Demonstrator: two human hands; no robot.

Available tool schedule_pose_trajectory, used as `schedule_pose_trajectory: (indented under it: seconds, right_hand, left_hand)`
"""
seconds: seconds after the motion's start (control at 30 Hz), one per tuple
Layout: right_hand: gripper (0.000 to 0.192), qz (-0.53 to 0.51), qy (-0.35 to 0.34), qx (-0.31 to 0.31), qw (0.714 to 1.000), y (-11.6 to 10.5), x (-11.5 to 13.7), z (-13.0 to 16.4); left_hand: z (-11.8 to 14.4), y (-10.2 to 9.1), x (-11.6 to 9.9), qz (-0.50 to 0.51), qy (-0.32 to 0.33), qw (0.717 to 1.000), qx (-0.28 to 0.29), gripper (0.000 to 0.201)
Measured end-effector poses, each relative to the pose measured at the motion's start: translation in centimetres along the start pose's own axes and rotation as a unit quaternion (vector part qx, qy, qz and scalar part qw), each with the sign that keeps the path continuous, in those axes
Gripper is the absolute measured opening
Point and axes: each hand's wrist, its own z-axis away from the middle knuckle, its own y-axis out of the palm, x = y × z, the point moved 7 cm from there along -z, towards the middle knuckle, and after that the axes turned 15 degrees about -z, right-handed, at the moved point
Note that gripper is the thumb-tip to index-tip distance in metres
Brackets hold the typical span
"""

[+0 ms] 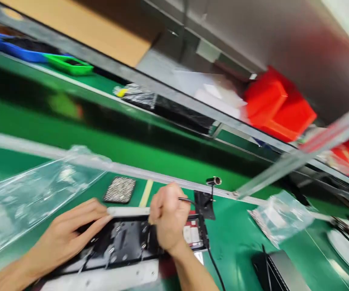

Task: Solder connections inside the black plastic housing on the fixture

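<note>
A long, shallow black housing [126,240] with white strips along its edges lies on the green bench, showing metal fittings and a dark red part inside. At its far edge, my left hand [77,230] is closed on the rim, with thumb and fingertips meeting by the white strip. My right hand [170,214] is a fist over the housing's right half. A thin black cable [189,201] comes out of that fist and bends toward the right end. The inside of the fist is hidden. By that end stands a small black cylinder [213,181] on a thin stem.
A clear plastic bag [41,194] lies left, near a tray of small metal pins [120,190]. Another clear bag [283,216] and a black-and-grey object [280,270] lie right. Overhead, a shelf holds red bins [279,105]; a metal post [301,149] slants down at right.
</note>
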Motion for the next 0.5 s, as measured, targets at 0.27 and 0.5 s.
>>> schedule_pose_trajectory:
  seconds: [0.27,0.5]
  right_hand:
    - [0.047,-0.038,-0.044,0.021,0.998,1.3,2.2,-0.5]
    - [0.046,-0.019,-0.047,0.010,0.999,1.2,2.5,-0.6]
  left_hand:
    - [1.6,0.6,1.2,0.053,-0.079,0.995,0.039,0.013]
    - [1.6,0.1,0.9,0.064,-0.078,0.995,0.025,0.013]
